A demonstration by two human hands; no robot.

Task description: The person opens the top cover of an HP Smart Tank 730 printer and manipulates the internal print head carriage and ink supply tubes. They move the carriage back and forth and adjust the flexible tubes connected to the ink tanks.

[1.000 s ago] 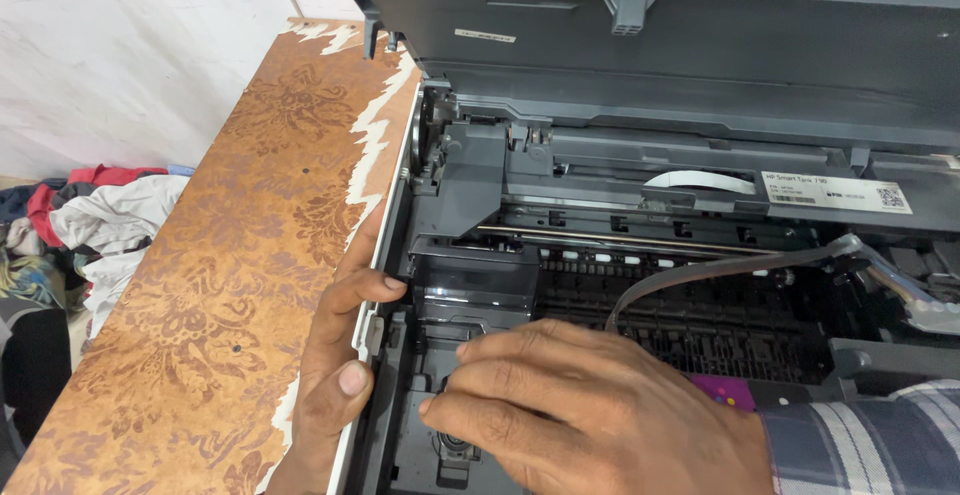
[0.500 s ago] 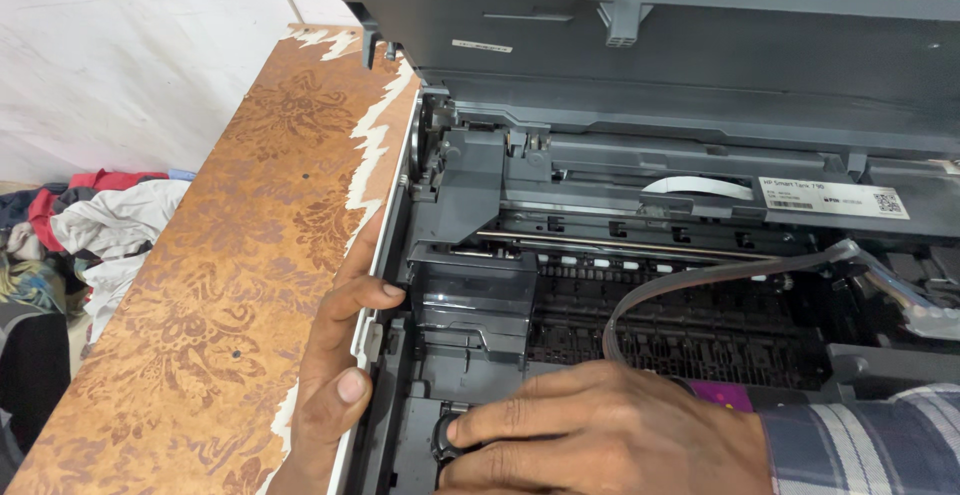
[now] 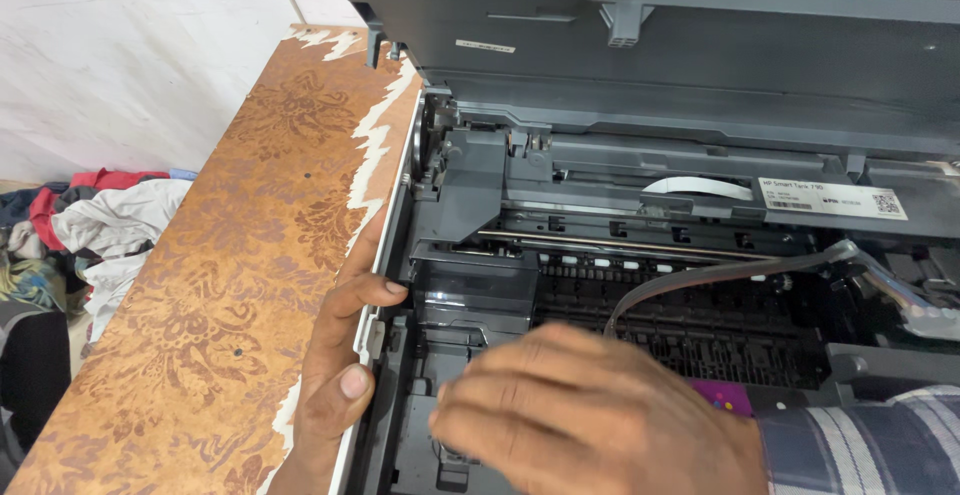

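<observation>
Fingers of our left hand [image 3: 340, 365] clasp the open dark grey plastic printer's [image 3: 640, 285] left edge on the brown patterned bench [image 3: 220, 305]; our right hand [image 3: 590, 420], curled inside, grasp unclear, probably needs gentle probing next.

The printer [image 3: 700, 105] is made of dark grey matt plastic, while the carriage cover [image 3: 470, 290] inside it is seen as glossy black plastic and the thin rail [image 3: 620, 245] as shiny metal. The desk [image 3: 230, 285] is covered with a smooth brown patterned laminate, which is chipped rough and white along its edge. Soft crumpled cloth [image 3: 100, 220] is seen beside the desk.
</observation>
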